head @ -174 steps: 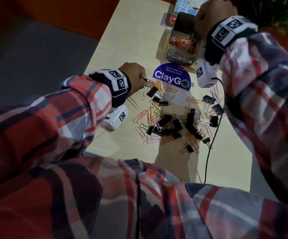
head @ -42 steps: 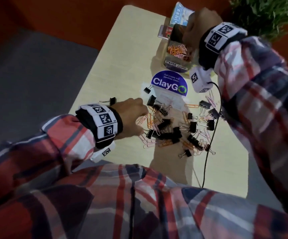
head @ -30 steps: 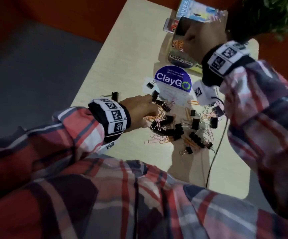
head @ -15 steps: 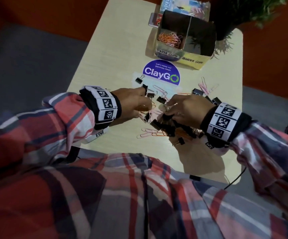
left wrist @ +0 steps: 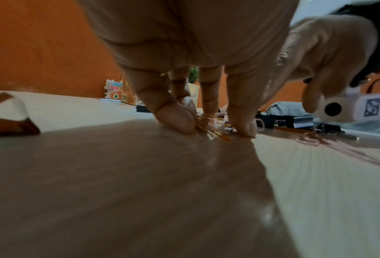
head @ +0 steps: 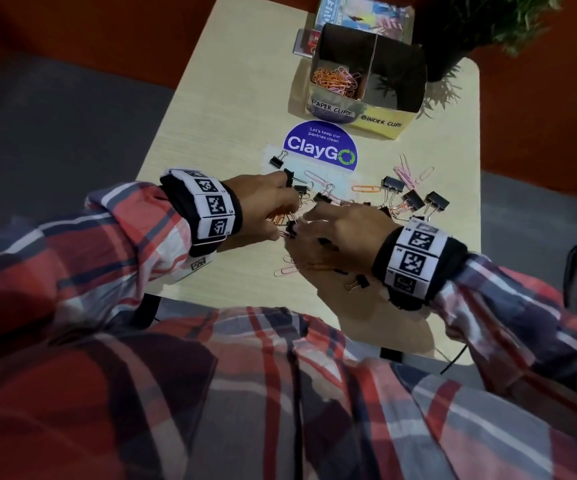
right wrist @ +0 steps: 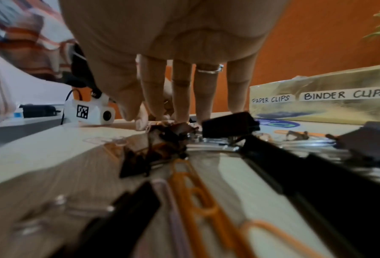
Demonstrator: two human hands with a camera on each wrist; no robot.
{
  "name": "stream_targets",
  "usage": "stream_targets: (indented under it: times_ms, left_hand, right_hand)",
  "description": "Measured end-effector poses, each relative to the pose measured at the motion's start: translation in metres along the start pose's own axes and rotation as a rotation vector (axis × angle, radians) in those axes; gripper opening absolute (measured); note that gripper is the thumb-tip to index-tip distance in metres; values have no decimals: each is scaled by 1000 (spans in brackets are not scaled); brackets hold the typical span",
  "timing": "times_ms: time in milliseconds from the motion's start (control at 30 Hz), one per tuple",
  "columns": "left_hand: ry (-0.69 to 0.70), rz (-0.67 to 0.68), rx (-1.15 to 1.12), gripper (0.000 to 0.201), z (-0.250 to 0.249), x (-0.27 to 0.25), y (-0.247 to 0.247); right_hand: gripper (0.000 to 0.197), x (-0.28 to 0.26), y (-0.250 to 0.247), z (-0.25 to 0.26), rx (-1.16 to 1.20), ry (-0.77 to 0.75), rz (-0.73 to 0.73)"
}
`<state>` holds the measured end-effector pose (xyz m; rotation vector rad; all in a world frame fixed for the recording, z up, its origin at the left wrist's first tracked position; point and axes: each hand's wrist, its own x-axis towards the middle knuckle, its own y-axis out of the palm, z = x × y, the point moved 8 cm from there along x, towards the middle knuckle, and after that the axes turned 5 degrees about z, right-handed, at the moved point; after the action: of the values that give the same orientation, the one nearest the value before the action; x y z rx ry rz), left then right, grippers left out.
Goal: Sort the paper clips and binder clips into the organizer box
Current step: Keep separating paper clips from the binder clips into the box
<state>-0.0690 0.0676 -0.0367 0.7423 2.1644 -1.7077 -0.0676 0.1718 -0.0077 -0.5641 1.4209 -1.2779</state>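
The organizer box [head: 356,114] stands at the table's far side, and I read its labels PAPER CLIPS and BINDER CLIPS [right wrist: 321,96]. Orange and pink paper clips [head: 335,81] fill its left compartment; the right one looks dark. Loose clips lie mid-table: black binder clips [head: 413,199], pink paper clips [head: 406,173]. My left hand [head: 285,220] pinches a bunch of orange paper clips [left wrist: 208,125] against the table between thumb and fingers. My right hand [head: 302,225] reaches down into the pile, thumb and forefinger [right wrist: 149,120] closing on a small black binder clip [head: 291,229].
A round purple ClayGo sticker [head: 320,148] lies between box and pile. A potted plant [head: 470,26] stands at the back right, a booklet [head: 359,12] behind the box. A black cable [head: 453,362] hangs off the near table edge. One binder clip [head: 278,161] sits apart, far left.
My right hand came back from the organizer box down to the clip pile and now meets the left hand. My left hand stayed at the pile, gathering paper clips.
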Motion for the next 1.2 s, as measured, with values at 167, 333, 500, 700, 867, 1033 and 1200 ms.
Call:
stream_targets:
  times_ms: [167, 333, 500, 700, 867, 1033, 1200]
  left_hand:
    - [-15, -34, -40, 48, 4, 0, -1]
    - [-71, -52, -88, 36, 18, -5, -5]
    - [-95, -113, -120, 79, 9, -8, -2]
    - [-142, -141, -46, 69, -3, 2, -12]
    - [-175, -167, -127, 67, -8, 1, -4]
    - [-140, -209, -198, 30, -17, 7, 1]
    - [-166, -184, -185, 16, -18, 11, 0]
  right_hand:
    - [45, 14, 16, 2, -152, 99, 168]
    - [37, -5, 21, -10, -84, 114, 52]
    - [27, -19, 20, -16, -22, 130, -62]
    - [33, -31, 15, -27, 58, 245, 8]
    - [29, -34, 6, -50, 205, 354, -55]
    - [33, -15, -15, -83, 201, 441, -119]
    - [32, 35, -33, -98, 80, 492, 5]
